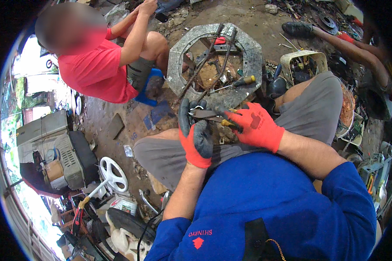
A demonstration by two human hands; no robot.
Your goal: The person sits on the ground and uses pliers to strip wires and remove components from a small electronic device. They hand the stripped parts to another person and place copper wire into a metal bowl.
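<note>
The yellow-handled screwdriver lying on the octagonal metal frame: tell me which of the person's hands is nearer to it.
Right. The right hand sits just below the screwdriver, on its side; the left hand is farther off, lower and to its left.

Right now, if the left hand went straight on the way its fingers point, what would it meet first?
The left hand points up-frame, away from the body. Beyond the small metal part it already touches, the first thing in line looks to be the near rim of the octagonal metal frame on the ground. Depth is unclear; the frame probably lies lower.

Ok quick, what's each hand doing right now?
Left hand: closed around a small metal part.
Right hand: closed on a yellow-handled tool, working on that part.
</note>
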